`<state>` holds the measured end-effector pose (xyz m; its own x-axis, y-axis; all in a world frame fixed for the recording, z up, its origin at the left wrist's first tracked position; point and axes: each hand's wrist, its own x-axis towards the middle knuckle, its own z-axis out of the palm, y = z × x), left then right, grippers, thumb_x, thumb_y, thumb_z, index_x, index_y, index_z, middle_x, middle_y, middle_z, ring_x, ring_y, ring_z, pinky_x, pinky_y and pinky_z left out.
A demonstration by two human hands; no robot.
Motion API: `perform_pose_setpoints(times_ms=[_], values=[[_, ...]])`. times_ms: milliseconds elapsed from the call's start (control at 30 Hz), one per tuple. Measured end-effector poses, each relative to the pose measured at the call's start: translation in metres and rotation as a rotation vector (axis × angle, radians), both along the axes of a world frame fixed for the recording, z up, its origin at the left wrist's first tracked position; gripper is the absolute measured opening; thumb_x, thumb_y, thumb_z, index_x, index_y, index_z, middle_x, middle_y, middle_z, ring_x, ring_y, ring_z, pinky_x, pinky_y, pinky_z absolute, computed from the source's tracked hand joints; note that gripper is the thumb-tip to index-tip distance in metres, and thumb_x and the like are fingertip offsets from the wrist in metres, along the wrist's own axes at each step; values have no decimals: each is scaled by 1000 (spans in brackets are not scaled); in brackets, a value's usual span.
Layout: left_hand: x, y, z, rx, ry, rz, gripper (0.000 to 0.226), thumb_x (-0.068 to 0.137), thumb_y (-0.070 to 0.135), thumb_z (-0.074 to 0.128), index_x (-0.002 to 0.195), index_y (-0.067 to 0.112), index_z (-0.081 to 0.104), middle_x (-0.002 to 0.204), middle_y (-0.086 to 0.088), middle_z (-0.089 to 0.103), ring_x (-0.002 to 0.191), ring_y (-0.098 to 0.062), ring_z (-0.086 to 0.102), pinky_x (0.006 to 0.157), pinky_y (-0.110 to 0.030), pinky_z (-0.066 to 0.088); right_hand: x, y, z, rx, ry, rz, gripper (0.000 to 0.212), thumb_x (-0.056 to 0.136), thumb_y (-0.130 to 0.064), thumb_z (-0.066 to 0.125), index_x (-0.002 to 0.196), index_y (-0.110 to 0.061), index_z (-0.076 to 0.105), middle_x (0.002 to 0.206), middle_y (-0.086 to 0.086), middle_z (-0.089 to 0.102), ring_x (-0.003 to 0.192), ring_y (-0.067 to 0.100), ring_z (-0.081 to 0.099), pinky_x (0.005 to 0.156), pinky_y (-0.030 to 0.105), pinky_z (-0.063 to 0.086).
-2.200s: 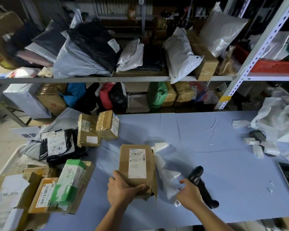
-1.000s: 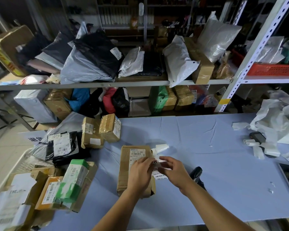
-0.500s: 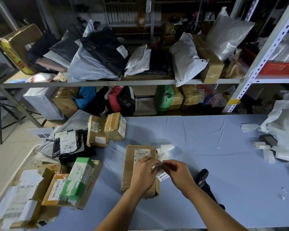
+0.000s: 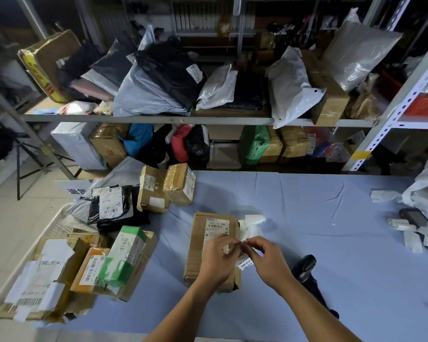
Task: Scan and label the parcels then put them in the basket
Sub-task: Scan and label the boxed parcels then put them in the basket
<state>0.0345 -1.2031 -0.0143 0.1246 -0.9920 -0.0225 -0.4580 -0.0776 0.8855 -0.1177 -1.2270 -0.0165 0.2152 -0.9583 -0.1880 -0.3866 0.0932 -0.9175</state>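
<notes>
On counter [image 4: 307,218], near front edge: brown cardboard parcel [image 4: 197,253] lies flat, shipping slip facing up. Left hand [image 4: 216,262] and right hand [image 4: 267,257] meet over parcel's right edge, fingertips of both pinching small white label [image 4: 244,264]. Curled backing strip [image 4: 252,224] lies just behind. Black scanner [image 4: 304,270] lies just right of right hand. White basket [image 4: 59,224] at counter's left end, piled with labelled cardboard boxes [image 4: 47,272]. Green-and-white box [image 4: 126,253] on top, at pile's counter side.

Blue-covered table [image 4: 307,201] with a cardboard parcel [image 4: 198,245], black scanner [image 4: 305,269], two small boxes [image 4: 153,191], white label scraps [image 4: 411,241]
</notes>
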Motion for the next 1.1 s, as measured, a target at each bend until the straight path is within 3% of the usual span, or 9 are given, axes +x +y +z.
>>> perform_pose_setpoints(times_ms=[200,300,400,500,600,700,833,1000,1100], values=[[-3,3,15,76,220,175,22,89,14,67,75,31,72,78,9,71,80,-6,66,68,-19,51,3,2,0,24,20,-38,10,95,-21,65,95,-18,74,92,-10,74,91,-3,67,79,12,49],[0,1,24,63,290,331,14,91,11,64,84,21,72,82,8,71,80,-1,64,68,-12,48,-3,4,-2,102,77,-116,10,96,-19,63,92,-20,73,89,-9,73,86,7,68,78,24,53],[5,0,30,36,320,425,15,94,15,61,86,25,68,83,9,70,78,-1,64,65,-11,47,-14,5,-9,186,171,-256,6,94,-18,64,93,-19,69,93,-1,72,88,17,66,79,35,55],[10,2,30,-16,133,470,14,96,19,58,86,27,63,84,11,66,80,-3,62,68,-12,45,-23,9,-15,265,326,-452,20,88,-14,65,108,-12,69,100,7,71,90,25,64,73,32,50],[14,8,23,-145,-149,481,11,92,12,63,85,20,64,83,10,61,77,-7,56,66,-9,39,-19,14,-9,161,380,-543,28,83,-12,68,111,-12,64,100,5,67,93,28,62,78,38,52],[16,16,16,-333,-396,376,6,86,10,67,86,15,65,92,4,64,86,-11,54,73,-19,43,7,15,13,232,63,-450,14,85,-23,73,93,-13,68,81,4,73,81,24,69,78,45,58],[18,30,10,-557,-616,193,14,90,21,56,84,13,66,97,-1,65,97,-20,59,77,-34,49,46,13,42,501,-428,-384,22,91,-25,69,105,-7,68,89,17,75,83,28,73,71,35,58],[28,49,1,-683,-760,73,14,90,20,60,94,13,71,114,-8,66,116,-26,59,84,-34,46,59,15,56,510,-436,-442,35,82,3,74,113,-6,61,90,18,73,78,25,71,60,27,59],[38,54,-7,-605,-708,28,18,91,29,63,103,16,69,122,-8,64,121,-25,56,89,-34,48,63,18,53,457,-385,-391,38,81,7,74,113,-9,60,92,15,73,81,24,73,58,26,59]])
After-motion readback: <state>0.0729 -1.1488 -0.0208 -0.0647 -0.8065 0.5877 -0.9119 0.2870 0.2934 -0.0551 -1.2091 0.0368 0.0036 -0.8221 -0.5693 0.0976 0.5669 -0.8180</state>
